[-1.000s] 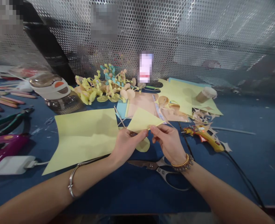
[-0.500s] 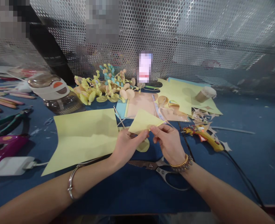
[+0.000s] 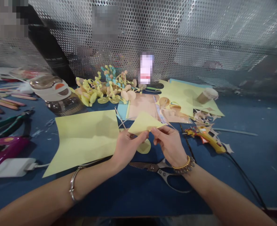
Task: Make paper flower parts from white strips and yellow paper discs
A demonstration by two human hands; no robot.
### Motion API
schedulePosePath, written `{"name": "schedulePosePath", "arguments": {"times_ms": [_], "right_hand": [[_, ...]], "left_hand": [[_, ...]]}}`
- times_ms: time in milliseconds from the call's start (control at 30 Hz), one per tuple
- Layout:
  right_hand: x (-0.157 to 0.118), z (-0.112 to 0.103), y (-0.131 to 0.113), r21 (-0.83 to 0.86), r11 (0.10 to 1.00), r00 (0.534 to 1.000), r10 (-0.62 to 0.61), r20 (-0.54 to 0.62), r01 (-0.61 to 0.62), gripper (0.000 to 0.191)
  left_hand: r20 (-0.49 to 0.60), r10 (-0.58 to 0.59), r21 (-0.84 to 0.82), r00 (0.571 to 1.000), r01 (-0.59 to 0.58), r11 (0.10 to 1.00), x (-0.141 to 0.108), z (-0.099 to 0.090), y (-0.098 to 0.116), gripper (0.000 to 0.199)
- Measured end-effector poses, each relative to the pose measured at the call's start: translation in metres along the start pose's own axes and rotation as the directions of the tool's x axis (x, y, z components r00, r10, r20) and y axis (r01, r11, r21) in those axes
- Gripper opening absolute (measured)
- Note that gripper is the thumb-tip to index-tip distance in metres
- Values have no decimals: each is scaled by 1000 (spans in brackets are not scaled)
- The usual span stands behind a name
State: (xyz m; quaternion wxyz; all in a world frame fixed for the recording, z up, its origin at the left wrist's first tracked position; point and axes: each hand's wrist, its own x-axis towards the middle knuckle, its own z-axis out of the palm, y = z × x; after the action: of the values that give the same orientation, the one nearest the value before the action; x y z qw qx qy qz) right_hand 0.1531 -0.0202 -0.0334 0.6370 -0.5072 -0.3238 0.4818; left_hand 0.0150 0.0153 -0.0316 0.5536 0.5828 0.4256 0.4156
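Note:
Between my two hands is a small folded piece of yellow paper (image 3: 144, 123), roughly a triangle with its peak away from me. My left hand (image 3: 129, 146) pinches its near left edge, thumb on top. On the near right edge, my right hand (image 3: 168, 141) grips it between thumb and fingers; the two thumb tips lie close together. Below the hands a round yellow paper cutout (image 3: 144, 147) lies on the table, partly covered by my left hand. Scissors (image 3: 156, 167) rest just nearer to me. Left of my left hand spreads a large yellow sheet (image 3: 86, 141).
A yellow glue gun (image 3: 212, 141) with a black cord lies right, near paper scraps (image 3: 203, 116). Paper flowers (image 3: 105, 88), a jar (image 3: 58, 95) and a lit phone (image 3: 146, 67) stand at the back. Pliers (image 3: 13, 125) and a white charger (image 3: 11, 167) are left.
The folded paper tilts slightly lower and flatter between my fingers. Both hands keep their grip in nearly the same place.

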Motion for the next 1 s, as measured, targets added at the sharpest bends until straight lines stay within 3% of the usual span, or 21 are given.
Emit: {"name": "schedulePosePath", "arguments": {"times_ms": [333, 567, 1000], "right_hand": [[-1, 1, 5, 26, 1000, 998, 2, -57, -1, 27], [1, -1, 7, 23, 1000, 997, 4, -72, -2, 31], [0, -2, 3, 2, 1000, 998, -13, 64, 13, 18]], "left_hand": [[28, -34, -31, 999, 35, 999, -4, 1, 2, 24], [-9, -21, -34, 1000, 21, 999, -5, 2, -3, 25], [-9, -91, -89, 996, 90, 992, -4, 2, -3, 27]]}}
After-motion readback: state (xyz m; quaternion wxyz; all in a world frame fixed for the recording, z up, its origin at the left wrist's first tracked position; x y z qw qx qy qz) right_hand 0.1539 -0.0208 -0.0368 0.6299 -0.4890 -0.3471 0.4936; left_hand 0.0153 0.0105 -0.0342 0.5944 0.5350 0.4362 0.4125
